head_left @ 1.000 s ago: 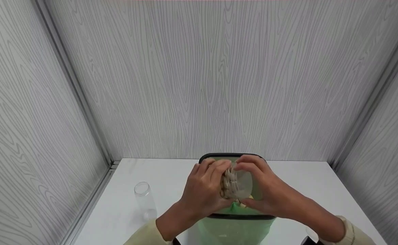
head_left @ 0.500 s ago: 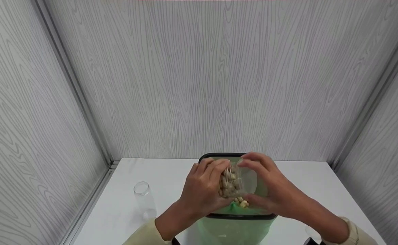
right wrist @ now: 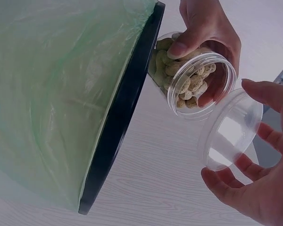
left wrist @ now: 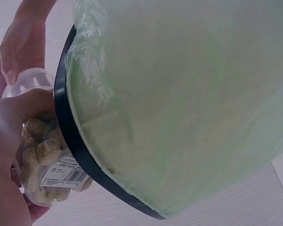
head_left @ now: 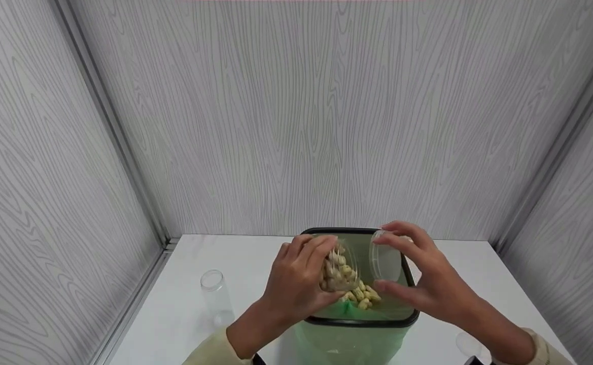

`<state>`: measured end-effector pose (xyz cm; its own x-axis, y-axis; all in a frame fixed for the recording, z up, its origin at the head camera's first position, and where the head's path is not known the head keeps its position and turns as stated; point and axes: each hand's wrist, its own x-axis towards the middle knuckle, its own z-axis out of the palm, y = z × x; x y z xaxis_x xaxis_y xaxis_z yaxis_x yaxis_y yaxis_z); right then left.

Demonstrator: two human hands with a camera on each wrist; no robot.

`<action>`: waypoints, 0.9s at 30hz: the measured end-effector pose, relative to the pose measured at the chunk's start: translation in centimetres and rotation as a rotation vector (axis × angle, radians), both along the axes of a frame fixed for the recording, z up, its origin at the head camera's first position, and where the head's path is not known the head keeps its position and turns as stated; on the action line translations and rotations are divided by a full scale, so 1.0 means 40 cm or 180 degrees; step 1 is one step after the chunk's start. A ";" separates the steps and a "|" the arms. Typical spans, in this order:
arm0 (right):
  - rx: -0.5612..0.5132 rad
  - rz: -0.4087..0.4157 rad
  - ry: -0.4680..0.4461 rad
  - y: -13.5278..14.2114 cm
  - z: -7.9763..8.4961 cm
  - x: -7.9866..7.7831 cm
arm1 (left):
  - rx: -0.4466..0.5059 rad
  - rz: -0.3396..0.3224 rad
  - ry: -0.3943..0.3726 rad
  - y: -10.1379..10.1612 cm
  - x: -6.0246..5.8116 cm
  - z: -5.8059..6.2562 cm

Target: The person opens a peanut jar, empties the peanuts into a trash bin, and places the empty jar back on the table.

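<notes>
My left hand [head_left: 296, 276] grips a clear plastic jar [right wrist: 162, 87] of unshelled peanuts [right wrist: 195, 84], tilted with its uncovered mouth toward the right. A printed label [left wrist: 63, 172] shows on its side in the left wrist view. Between thumb and fingers, my right hand [head_left: 430, 268] holds the clear round lid [right wrist: 233, 127] by its edge, apart from the jar. Both hands are over a bin [head_left: 362, 323] with a black rim and a green plastic liner [head_left: 347, 342]. Loose peanuts [head_left: 364, 294] lie inside it, below the jar in the head view.
A tall clear container [head_left: 217, 299] stands on the white table [head_left: 174, 284] to the left. At the front right, partly behind the right forearm, lies a clear round disc [head_left: 467, 343]. Grey wood-grain panels [head_left: 296, 126] enclose the table at the back and sides.
The lid has come off the jar and moved right with my right hand. My left hand has shifted slightly left, and more peanuts show in the bin.
</notes>
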<state>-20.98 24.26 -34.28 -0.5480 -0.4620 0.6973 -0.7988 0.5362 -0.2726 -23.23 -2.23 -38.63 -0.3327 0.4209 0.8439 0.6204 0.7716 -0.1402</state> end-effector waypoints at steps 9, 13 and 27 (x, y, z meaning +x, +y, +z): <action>-0.0172 -0.0286 -0.0058 0.041 -0.002 0.012 | 0.0090 -0.0025 0.0006 -0.012 -0.004 0.007; -0.0228 -0.0313 -0.0004 0.051 0.002 0.016 | 0.0140 -0.0044 -0.0017 -0.017 -0.004 0.010; -0.0382 -0.0602 0.0077 0.116 -0.006 0.011 | 0.0296 0.0007 -0.0208 -0.046 -0.002 0.008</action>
<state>-20.53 28.89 -34.50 -0.5995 -0.2656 0.7550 -0.6942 0.6420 -0.3254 -23.31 -4.09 -38.30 -0.3892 0.3409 0.8557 0.6241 0.7809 -0.0272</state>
